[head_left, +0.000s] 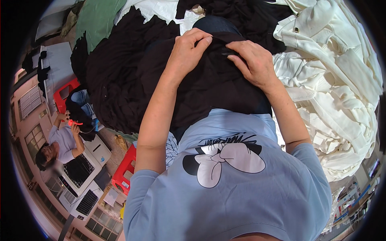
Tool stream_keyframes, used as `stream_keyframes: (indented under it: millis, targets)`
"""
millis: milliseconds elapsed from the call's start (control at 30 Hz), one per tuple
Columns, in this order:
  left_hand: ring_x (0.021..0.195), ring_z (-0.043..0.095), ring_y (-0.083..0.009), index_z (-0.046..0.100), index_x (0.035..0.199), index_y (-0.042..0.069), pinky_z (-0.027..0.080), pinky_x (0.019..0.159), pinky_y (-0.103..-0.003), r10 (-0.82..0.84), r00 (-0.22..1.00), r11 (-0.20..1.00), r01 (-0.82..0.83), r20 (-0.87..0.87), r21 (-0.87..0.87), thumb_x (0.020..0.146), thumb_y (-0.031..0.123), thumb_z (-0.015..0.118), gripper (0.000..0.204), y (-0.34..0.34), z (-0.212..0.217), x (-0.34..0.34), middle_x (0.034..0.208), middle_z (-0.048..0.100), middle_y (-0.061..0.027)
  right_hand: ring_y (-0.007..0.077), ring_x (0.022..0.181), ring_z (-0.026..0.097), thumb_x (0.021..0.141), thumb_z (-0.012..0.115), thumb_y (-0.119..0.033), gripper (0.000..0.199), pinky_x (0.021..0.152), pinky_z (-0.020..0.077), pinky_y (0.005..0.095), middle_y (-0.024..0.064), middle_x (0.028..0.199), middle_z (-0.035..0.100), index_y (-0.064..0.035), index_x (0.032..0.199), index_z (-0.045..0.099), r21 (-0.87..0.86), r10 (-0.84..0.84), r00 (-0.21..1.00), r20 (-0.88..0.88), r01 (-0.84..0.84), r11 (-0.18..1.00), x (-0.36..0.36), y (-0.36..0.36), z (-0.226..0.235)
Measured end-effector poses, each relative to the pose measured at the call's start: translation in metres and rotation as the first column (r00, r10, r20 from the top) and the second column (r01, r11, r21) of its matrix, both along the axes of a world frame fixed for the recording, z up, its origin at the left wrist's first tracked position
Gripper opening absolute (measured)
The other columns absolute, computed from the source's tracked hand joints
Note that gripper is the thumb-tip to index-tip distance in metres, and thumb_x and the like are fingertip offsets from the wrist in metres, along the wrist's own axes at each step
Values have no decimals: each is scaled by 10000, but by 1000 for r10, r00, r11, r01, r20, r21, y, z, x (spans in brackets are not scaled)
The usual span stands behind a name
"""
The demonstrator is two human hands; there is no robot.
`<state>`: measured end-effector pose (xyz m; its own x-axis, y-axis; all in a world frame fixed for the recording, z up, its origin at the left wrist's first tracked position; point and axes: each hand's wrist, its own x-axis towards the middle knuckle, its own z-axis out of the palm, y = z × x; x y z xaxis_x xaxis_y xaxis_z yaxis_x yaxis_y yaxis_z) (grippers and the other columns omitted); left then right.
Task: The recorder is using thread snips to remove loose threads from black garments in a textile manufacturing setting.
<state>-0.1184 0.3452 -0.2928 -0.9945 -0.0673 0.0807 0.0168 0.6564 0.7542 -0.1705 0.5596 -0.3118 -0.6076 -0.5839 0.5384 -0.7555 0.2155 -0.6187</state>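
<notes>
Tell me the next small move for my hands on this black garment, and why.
Probably pull the two hands apart to stretch the edge flat: the left hand and right hand both pinch the black garment close together, and the fabric between them is bunched.

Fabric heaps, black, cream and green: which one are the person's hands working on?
The black knit fabric heap in the middle; both the left hand and right hand pinch its edge.

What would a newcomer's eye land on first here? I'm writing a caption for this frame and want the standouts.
Both hands meet at top centre: the left hand and right hand pinch an edge of a black knit fabric garment spread over the person's lap. To the right lies a big heap of cream knitted garments. At the far left another person sits by a red plastic stool, holding a small red tool.
</notes>
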Motion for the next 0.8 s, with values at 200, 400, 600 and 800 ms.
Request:
stream_keyframes:
  millis: [200, 400, 600, 800]
  targets:
    - [763, 607, -118, 690, 947, -8, 459, 710, -259, 34, 973, 967, -89, 229, 238, 896, 218, 618, 243, -6, -4, -4, 836, 668, -56, 247, 865, 642, 841, 675, -190, 208, 713, 516, 333, 61, 949, 666, -79, 1013, 642, 135, -215, 976, 34, 208, 969, -12, -12, -11]
    - [871, 577, -70, 699, 959, -26, 426, 830, -213, 99, 888, 716, -376, 449, 587, 893, 166, 637, 212, 3, 8, -2, 896, 671, -7, 232, 871, 620, 834, 683, -199, 194, 691, 513, 322, 39, 926, 623, -79, 976, 629, 65, -118, 993, -14, 119, 991, -11, -21, -1]
    - [905, 580, -85, 702, 948, -17, 394, 900, -230, 162, 872, 596, -460, 462, 658, 868, 197, 662, 232, 5, 11, 0, 921, 682, -23, 235, 851, 619, 826, 689, -195, 192, 678, 513, 329, 45, 912, 617, -70, 962, 637, 168, -2, 1000, -9, 3, 986, -6, -16, 2]
    - [893, 588, -90, 704, 951, -21, 408, 886, -232, 187, 860, 603, -483, 476, 636, 863, 185, 665, 227, 11, 16, -1, 915, 687, -35, 233, 829, 632, 833, 690, -203, 200, 652, 515, 325, 49, 885, 615, -68, 973, 642, 42, -85, 996, 35, 84, 996, -7, -22, 4]
